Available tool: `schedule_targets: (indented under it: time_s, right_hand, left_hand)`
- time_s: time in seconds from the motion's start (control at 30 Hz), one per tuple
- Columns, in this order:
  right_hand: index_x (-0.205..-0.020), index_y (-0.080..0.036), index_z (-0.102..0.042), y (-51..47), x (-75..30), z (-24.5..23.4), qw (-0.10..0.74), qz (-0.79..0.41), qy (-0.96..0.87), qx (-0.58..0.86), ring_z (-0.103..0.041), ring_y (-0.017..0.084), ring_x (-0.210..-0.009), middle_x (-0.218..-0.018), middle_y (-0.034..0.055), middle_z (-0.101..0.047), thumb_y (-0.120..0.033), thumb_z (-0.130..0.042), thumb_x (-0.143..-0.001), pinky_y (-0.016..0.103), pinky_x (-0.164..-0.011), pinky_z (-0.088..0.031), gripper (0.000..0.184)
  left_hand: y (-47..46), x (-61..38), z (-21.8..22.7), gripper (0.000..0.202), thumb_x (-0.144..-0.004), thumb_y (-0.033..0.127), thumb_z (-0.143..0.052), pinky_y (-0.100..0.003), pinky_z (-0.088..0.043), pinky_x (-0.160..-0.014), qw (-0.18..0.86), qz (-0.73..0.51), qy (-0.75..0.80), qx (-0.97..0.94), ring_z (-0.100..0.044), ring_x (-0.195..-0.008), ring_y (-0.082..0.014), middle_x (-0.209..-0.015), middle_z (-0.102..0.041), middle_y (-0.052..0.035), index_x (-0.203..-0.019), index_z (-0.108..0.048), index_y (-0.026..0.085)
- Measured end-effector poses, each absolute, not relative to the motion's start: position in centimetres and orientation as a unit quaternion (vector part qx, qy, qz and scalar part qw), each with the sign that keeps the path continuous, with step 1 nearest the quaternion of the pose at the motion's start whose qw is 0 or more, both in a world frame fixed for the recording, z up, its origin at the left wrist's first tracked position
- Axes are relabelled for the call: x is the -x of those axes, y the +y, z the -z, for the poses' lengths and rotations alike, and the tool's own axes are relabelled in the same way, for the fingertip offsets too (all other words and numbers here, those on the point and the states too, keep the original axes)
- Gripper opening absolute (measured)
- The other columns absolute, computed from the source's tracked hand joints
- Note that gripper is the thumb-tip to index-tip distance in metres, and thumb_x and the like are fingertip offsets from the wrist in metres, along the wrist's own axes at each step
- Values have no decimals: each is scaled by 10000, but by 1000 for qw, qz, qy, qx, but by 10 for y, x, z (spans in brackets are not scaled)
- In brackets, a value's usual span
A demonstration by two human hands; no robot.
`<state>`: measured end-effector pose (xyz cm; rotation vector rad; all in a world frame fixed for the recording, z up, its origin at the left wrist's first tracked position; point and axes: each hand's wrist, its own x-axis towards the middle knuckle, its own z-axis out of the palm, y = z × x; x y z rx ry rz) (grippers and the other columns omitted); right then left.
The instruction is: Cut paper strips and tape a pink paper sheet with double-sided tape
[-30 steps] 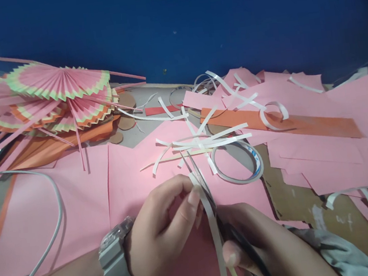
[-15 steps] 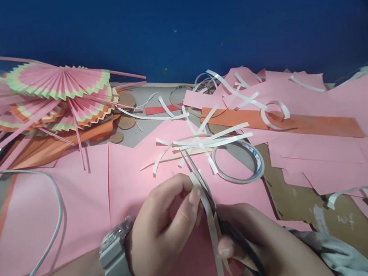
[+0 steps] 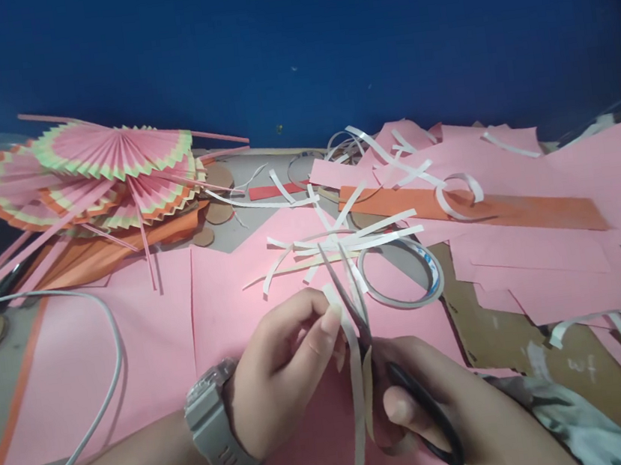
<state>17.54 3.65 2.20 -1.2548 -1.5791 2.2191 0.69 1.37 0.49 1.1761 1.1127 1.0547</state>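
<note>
My left hand [image 3: 285, 371], with a grey watch [image 3: 218, 423] on its wrist, pinches the top end of a long white strip [image 3: 356, 415] between thumb and fingers. The strip hangs down toward me. My right hand [image 3: 433, 398] holds black-handled scissors [image 3: 432, 414]; their blades point away from me and stand apart, just right of the strip's pinched end. A beige strip [image 3: 368, 391] curls below the blades by the right hand. Beyond the hands, several cut white strips [image 3: 360, 240] lie crossed on pink paper [image 3: 238, 287], beside a roll of tape [image 3: 434, 277].
Pleated pink paper fans [image 3: 114, 158] are stacked at the back left. A white cable [image 3: 119, 354] loops at the left. Pink sheets [image 3: 562, 254], an orange strip [image 3: 540, 215] and brown cardboard [image 3: 491, 323] spread over the right, before a blue wall [image 3: 288, 47].
The scissor blades have opened wider and moved slightly right, away from the white strip. My left hand still pinches the strip, whose lower end has swung left. The view has shifted a little.
</note>
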Motion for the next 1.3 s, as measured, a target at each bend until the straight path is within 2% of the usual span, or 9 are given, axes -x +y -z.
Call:
schedule_targets:
  time_s: [0.23, 0.4, 0.6, 0.73, 0.83, 0.93, 1.03, 1.1, 1.3]
  right_hand:
    - [-832, -177, -443, 38, -187, -12, 123, -758, -556, 318, -511, 139, -654, -733, 22, -499, -690, -480, -804, 268, -613, -457, 515]
    - [-898, -172, -448, 38, -183, -13, 159, -703, -631, 287, -456, 131, -655, -779, 30, -491, -660, -438, -850, 280, -614, -421, 490]
    - [-976, -147, -466, 41, -183, -10, 219, -688, -628, 289, -483, 139, -654, -812, 59, -517, -668, -395, -864, 292, -616, -422, 538]
    - [-1034, -156, -499, 45, -188, -6, 283, -637, -656, 288, -551, 175, -764, -893, 88, -567, -676, -317, -880, 325, -728, -464, 572]
    - [-1104, -172, -502, 45, -189, -8, 321, -623, -656, 280, -573, 198, -853, -966, 95, -575, -695, -284, -875, 341, -784, -484, 612]
    - [-1150, -177, -506, 43, -188, -12, 305, -609, -670, 294, -579, 213, -908, -1028, 105, -571, -691, -281, -878, 342, -802, -496, 623]
    - [-1157, -176, -518, 41, -185, -16, 286, -577, -695, 321, -579, 225, -934, -1019, 101, -586, -669, -322, -882, 343, -834, -492, 597]
    - [-1150, -172, -522, 41, -184, -18, 284, -568, -697, 333, -583, 227, -923, -1001, 101, -594, -665, -332, -882, 342, -830, -495, 593]
    - [-1122, -174, -496, 41, -188, -21, 299, -595, -659, 350, -573, 200, -864, -967, 98, -581, -640, -282, -909, 326, -784, -488, 555]
  left_hand:
    - [13, -5, -2, 273, -946, 325, -396, -254, -404, -628, 607, -483, 445, -447, -489, -615, -107, -657, -503, 15, -721, -458, 182]
    - [15, -6, 8, 257, -928, 364, -435, -285, -400, -590, 612, -514, 407, -442, -483, -580, -119, -652, -494, 17, -741, -458, 189]
    - [17, -5, 13, 286, -941, 354, -411, -277, -360, -611, 528, -515, 483, -471, -391, -597, -108, -643, -413, 32, -708, -435, 189]
    - [13, -6, 13, 256, -957, 366, -364, -281, -352, -623, 458, -506, 517, -516, -372, -623, -122, -682, -394, 31, -766, -420, 205]
    - [10, -8, 8, 170, -889, 348, -518, -290, -377, -668, 345, -484, 524, -609, -421, -710, -141, -787, -452, 2, -820, -457, 205]
    - [8, -10, 4, 191, -795, 313, -653, -318, -410, -738, 265, -452, 534, -663, -479, -830, -181, -881, -508, -33, -882, -520, 209]
    - [10, -10, 3, 53, -854, 267, -575, -357, -425, -810, 270, -432, 549, -663, -518, -885, -196, -871, -532, -41, -874, -584, 219]
    - [12, -9, 6, 91, -882, 247, -531, -360, -427, -831, 285, -427, 551, -658, -530, -894, -190, -873, -544, -43, -838, -603, 214]
    - [16, -9, 13, 200, -836, 332, -603, -328, -446, -767, 310, -442, 576, -614, -546, -828, -167, -951, -556, -50, -964, -536, 194]
